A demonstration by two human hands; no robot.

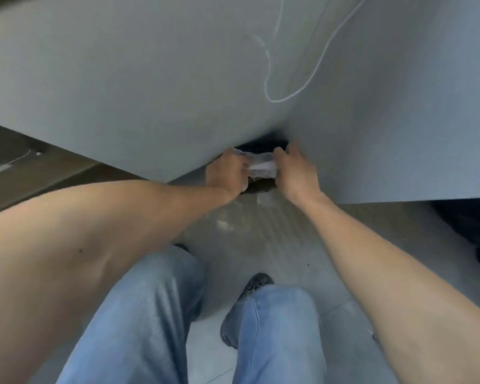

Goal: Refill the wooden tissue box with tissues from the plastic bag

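A clear plastic bag [261,164] with something white inside is stretched between my two hands, low down at the corner where two grey surfaces meet. My left hand [226,173] grips its left end and my right hand [294,173] grips its right end, fingers curled round the plastic. Behind the bag is a dark gap [263,144], and its lower part is hidden by my hands. No wooden tissue box is in view.
Two large grey table tops [150,87] meet above my hands, with a thin white cable [297,92] looped on them. My jeans-clad legs and grey shoes [244,306] stand on a pale tiled floor [261,231]. Dark objects sit under the right table [471,225].
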